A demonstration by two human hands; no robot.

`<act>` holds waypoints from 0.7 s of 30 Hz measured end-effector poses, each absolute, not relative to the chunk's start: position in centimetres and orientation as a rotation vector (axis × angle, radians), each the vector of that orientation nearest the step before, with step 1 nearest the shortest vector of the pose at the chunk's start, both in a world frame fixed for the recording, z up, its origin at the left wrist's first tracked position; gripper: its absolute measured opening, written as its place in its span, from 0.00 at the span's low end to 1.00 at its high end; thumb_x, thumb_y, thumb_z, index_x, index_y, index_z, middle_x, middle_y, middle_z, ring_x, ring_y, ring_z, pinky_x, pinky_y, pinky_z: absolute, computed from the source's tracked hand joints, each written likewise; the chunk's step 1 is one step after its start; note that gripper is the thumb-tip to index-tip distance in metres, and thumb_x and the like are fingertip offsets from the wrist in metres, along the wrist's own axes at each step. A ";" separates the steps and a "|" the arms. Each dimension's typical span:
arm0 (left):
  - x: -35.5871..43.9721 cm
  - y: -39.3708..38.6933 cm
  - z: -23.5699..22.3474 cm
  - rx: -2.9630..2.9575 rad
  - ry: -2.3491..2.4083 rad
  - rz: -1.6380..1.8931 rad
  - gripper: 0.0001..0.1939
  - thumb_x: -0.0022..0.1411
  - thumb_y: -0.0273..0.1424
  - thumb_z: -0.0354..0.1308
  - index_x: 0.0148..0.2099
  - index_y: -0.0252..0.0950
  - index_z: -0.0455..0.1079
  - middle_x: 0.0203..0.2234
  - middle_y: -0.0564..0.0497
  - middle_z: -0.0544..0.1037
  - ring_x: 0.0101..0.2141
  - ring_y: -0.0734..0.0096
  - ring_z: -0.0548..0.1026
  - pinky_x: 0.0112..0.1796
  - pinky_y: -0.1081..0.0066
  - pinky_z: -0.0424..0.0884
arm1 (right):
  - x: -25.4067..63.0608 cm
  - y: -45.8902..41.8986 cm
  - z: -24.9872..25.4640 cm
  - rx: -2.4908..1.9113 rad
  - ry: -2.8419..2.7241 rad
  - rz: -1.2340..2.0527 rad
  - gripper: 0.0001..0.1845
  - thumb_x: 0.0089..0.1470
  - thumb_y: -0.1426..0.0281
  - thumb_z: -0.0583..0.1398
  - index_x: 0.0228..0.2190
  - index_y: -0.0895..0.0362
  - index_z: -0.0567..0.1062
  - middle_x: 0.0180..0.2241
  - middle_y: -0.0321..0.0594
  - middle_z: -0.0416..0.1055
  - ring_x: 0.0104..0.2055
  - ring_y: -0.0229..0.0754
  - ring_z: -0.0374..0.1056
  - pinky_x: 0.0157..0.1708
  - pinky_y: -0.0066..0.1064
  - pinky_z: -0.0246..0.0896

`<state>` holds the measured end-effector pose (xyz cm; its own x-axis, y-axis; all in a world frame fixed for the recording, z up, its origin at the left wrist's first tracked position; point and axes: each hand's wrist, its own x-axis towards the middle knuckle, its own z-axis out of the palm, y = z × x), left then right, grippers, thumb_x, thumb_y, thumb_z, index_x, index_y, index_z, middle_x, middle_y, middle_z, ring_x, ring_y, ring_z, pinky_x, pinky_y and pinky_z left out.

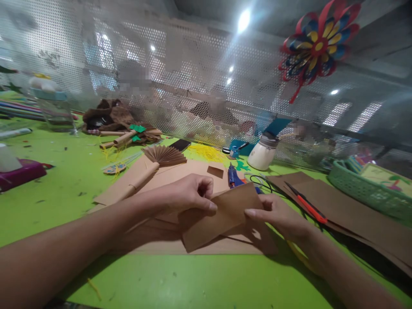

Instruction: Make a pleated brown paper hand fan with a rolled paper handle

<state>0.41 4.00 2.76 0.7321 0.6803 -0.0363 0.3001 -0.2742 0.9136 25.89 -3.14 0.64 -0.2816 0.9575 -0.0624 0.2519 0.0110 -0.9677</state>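
Observation:
Both my hands hold one strip of brown kraft paper (222,216) just above the green table (199,279). My left hand (189,195) pinches the strip's upper edge near the middle, thumb and fingers closed on it. My right hand (278,214) grips its right end from the side. Under the strip lie larger brown paper sheets (180,171). A pleated brown paper fan (165,155) rests on those sheets, further back.
A blue glue gun (232,176) and a white jar (263,152) stand behind the sheets. More brown sheets with a red-handled tool (309,207) lie right, beside a green basket (363,189). A perforated metal screen (193,77) with a paper pinwheel (317,43) backs the table. A magenta box (21,174) sits left.

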 end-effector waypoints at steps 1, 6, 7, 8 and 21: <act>0.5 3.8 2.8 1.894 0.748 0.417 0.17 0.45 0.32 0.68 0.26 0.35 0.60 0.18 0.61 0.65 0.22 0.79 0.61 0.22 0.77 0.52 | 25.8 -3.3 1.1 -1.261 -1.614 1.331 0.17 0.45 0.60 0.68 0.31 0.61 0.78 0.27 0.40 0.72 0.29 0.39 0.65 0.30 0.29 0.58; 1.4 2.9 2.9 1.977 0.620 0.293 0.16 0.47 0.32 0.67 0.28 0.36 0.60 0.20 0.61 0.64 0.23 0.79 0.61 0.23 0.77 0.54 | 24.2 -4.3 2.9 -1.343 -1.589 1.141 0.14 0.44 0.59 0.68 0.24 0.58 0.78 0.22 0.34 0.68 0.25 0.34 0.60 0.24 0.26 0.53; 1.6 2.7 2.9 1.980 0.608 0.284 0.16 0.48 0.32 0.66 0.28 0.36 0.60 0.20 0.61 0.63 0.23 0.79 0.61 0.23 0.77 0.54 | 23.8 -4.5 3.1 -1.357 -1.572 1.093 0.15 0.44 0.59 0.68 0.21 0.59 0.77 0.21 0.34 0.67 0.24 0.34 0.58 0.24 0.26 0.51; 1.7 2.6 2.9 1.983 0.600 0.281 0.16 0.48 0.32 0.66 0.28 0.36 0.59 0.21 0.61 0.63 0.24 0.79 0.61 0.23 0.76 0.54 | 23.5 -4.7 3.2 -1.360 -1.550 1.066 0.15 0.43 0.60 0.69 0.19 0.59 0.77 0.20 0.33 0.66 0.24 0.33 0.58 0.23 0.26 0.51; 2.0 1.7 3.3 2.113 0.642 0.288 0.10 0.49 0.26 0.60 0.30 0.36 0.59 0.23 0.60 0.62 0.26 0.77 0.61 0.26 0.75 0.55 | 23.5 -5.1 2.8 -1.316 -1.303 1.370 0.14 0.39 0.64 0.72 0.25 0.58 0.76 0.24 0.34 0.72 0.26 0.33 0.63 0.24 0.23 0.53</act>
